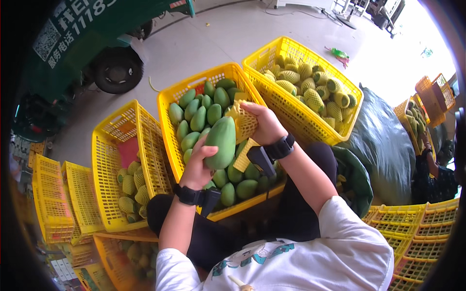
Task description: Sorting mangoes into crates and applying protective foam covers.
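My left hand (199, 163) grips a large green mango (221, 143) from its lower left side. Just to the right, my right hand (264, 122) holds a yellow foam net sleeve (245, 120), its near side beside the mango's upper right. Both hands are above a yellow plastic crate (165, 134) full of bare green mangoes (198, 118). More yellow foam sleeves (244, 155) lie on the fruit below my right wrist. Each wrist wears a black strap with a small black device.
At upper right stands a yellow crate (251, 80) of sleeved mangoes (313, 100); another crate (105, 171) at left holds fewer. Stacked crates (51, 196) line the far left. A green vehicle's wheel (118, 71) is at upper left. A co-worker's arm (431, 160) shows far right.
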Motion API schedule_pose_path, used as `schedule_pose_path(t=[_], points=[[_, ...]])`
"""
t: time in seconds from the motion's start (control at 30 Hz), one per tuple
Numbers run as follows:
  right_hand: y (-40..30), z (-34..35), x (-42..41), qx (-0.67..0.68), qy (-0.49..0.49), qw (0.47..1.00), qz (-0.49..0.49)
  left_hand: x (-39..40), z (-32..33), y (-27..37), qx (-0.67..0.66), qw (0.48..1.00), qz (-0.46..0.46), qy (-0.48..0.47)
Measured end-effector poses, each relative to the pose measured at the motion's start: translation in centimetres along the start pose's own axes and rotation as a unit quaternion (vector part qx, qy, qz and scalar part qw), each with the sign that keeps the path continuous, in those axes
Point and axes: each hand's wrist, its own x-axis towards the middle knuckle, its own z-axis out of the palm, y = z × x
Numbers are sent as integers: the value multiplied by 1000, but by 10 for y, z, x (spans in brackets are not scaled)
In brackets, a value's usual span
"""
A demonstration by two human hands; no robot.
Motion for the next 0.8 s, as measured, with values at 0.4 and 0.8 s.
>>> schedule_pose_path(t=[0.4,0.8], points=[[38,12,-20,-721,-92,621,-293,14,-28,2,-47,994,-42,92],[16,3,-9,-269,55,919,-283,-8,-9,6,201,978,41,39]])
